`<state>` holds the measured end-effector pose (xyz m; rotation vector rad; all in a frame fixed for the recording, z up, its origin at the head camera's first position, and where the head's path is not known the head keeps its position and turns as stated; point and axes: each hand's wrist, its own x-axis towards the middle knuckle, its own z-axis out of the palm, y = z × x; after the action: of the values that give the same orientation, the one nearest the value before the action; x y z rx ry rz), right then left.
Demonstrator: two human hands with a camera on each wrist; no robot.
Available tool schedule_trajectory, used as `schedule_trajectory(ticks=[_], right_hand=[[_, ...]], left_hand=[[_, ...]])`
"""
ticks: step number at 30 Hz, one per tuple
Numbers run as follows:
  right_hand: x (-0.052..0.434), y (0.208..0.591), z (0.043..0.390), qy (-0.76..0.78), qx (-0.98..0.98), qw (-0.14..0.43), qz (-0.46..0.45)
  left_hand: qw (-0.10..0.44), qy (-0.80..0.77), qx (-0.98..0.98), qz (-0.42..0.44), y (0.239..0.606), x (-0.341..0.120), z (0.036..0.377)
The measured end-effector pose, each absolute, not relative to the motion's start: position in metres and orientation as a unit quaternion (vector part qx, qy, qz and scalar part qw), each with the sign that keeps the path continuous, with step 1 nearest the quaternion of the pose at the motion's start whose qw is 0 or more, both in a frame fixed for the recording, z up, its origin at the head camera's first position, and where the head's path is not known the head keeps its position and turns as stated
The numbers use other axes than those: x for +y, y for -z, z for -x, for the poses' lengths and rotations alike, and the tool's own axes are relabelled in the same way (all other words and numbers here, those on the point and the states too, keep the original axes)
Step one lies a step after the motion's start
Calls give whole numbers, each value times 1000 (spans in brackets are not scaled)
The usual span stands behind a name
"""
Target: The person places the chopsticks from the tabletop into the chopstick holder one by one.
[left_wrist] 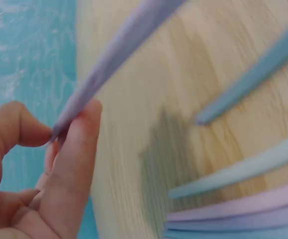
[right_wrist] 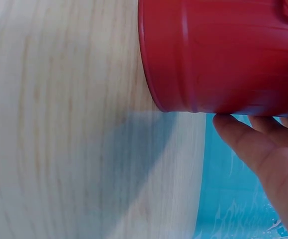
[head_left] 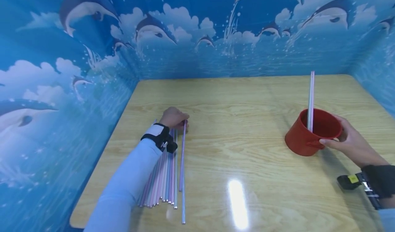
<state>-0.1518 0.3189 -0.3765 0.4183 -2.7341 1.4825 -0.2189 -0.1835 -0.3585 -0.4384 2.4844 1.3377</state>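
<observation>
pinching purple stick (left_wrist: 119,55), left grip (head_left: 175,118) near loose sticks (head_left: 163,180); right grip (head_left: 354,143) clasping red pot (head_left: 302,141), pale sticks (head_left: 311,101) inside.

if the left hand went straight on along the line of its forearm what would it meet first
Probably the dolphin-print backdrop: from the left hand, the way over the wood-grain tabletop looks free, though depth is hard to judge.

Well apart, the left hand (head_left: 174,118) pinches and the right hand (head_left: 352,141) grips.

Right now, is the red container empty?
No, the head view shows pale sticks standing inside the red container, their upper ends rising above its rim.
</observation>
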Motion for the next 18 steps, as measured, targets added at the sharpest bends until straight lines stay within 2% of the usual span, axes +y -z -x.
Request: schedule_trajectory(ticks=[7, 18], right_hand=[[323, 380, 153, -483, -864, -1, -145], [320, 377, 153, -493, -857, 2, -149]], left_hand=[[115, -583, 794, 131, 347, -188, 219], [75, -655, 750, 57, 285, -171, 225]])
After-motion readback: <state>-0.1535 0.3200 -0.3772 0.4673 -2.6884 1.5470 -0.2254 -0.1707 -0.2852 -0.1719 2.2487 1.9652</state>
